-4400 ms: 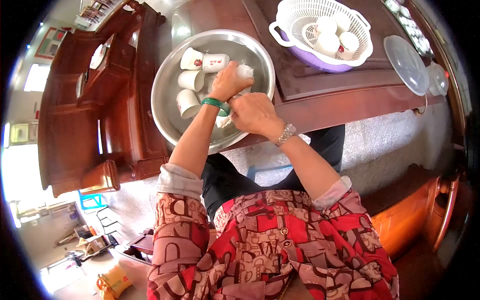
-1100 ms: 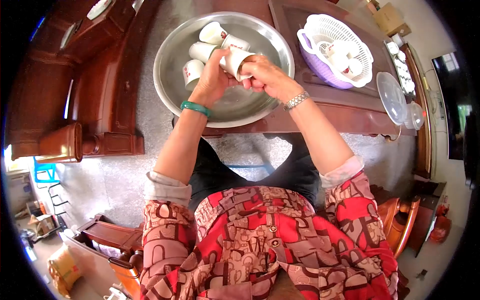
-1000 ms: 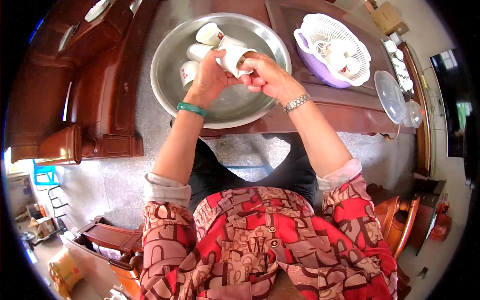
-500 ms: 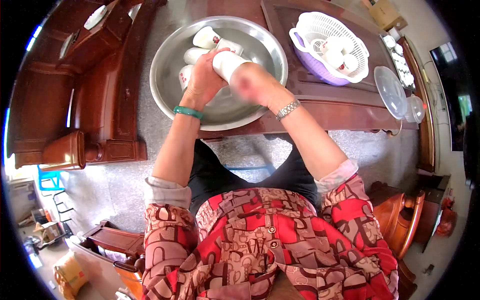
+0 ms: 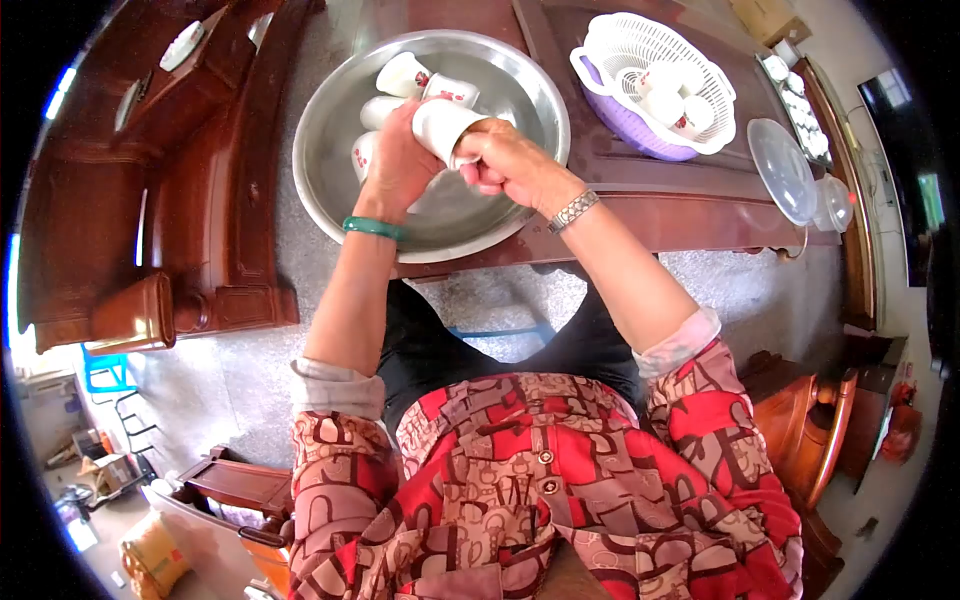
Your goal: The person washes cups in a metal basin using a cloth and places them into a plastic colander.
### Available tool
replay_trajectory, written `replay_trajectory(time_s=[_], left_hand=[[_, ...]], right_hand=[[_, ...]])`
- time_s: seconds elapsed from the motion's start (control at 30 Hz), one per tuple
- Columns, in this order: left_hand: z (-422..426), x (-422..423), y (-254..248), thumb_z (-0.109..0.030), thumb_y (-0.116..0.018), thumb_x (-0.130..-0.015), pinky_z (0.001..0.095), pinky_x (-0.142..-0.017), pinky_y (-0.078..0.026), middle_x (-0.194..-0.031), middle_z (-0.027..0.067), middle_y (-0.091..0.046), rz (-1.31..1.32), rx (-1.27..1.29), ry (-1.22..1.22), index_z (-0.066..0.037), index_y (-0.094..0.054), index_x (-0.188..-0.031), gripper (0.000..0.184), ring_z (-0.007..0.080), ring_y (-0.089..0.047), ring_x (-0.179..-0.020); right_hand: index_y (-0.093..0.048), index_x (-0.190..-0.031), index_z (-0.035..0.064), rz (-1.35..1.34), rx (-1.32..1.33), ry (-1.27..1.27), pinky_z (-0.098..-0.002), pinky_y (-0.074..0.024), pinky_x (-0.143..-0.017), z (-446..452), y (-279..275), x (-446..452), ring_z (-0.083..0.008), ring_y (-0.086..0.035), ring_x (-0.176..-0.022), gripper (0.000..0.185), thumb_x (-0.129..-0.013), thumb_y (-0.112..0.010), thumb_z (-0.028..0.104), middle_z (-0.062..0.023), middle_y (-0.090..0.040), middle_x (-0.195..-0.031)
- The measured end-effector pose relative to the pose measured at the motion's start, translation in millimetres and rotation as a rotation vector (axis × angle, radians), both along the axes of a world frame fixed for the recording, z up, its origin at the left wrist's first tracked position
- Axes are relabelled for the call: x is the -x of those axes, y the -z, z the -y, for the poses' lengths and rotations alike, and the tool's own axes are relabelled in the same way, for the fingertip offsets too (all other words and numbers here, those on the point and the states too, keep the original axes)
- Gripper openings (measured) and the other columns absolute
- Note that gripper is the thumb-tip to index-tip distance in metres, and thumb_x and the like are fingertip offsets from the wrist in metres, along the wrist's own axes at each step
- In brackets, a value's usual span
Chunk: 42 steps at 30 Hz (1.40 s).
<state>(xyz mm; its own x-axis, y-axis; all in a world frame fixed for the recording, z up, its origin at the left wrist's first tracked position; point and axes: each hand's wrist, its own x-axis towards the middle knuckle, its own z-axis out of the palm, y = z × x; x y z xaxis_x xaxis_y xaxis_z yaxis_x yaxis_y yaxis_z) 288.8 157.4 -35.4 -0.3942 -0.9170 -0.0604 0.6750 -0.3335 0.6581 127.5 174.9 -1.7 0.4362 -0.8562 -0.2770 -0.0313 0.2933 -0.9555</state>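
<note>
A white cup (image 5: 441, 130) is held above the steel basin (image 5: 318, 205). My left hand (image 5: 398, 165), below a green bangle, wraps round the cup's side. At the cup's mouth is my right hand (image 5: 510, 165), its fingers curled at the rim and partly inside; whether they also hold a cloth is hidden. Several other white cups with red marks lie in the basin beyond my left hand, among them a tilted one (image 5: 402, 75) and one beside it (image 5: 452, 91).
Right of the basin, a white strainer basket (image 5: 610, 45) with white cups sits in a purple bowl (image 5: 630, 128) on the dark table (image 5: 650, 215). A clear lid (image 5: 781, 170) lies further right, near a tray of small white cups (image 5: 795, 105). Wooden furniture (image 5: 240, 200) stands at left.
Earlier my hands were low in the basin; now they are round a raised cup. In the last second, my right hand turned at the cup's mouth, and the cup shifted slightly left.
</note>
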Motion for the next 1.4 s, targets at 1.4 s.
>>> replay_trajectory(time_s=[1.4], left_hand=[[-9,7,-5,-0.044,-0.059,-0.087,0.0405,-0.088,-0.046,-0.118,0.0062,-0.057,0.393,-0.035,-0.091,-0.011,-0.046,-0.128,0.054,0.0202,-0.054,-0.108]], right_hand=[[-0.061,-0.081,0.0006,-0.52,0.727,0.027,-0.0403,-0.0482,-0.058,-10,0,-9,-0.0292,-0.062,-0.063,0.015,-0.078,-0.052,0.013,-0.0165,-0.063,-0.073]])
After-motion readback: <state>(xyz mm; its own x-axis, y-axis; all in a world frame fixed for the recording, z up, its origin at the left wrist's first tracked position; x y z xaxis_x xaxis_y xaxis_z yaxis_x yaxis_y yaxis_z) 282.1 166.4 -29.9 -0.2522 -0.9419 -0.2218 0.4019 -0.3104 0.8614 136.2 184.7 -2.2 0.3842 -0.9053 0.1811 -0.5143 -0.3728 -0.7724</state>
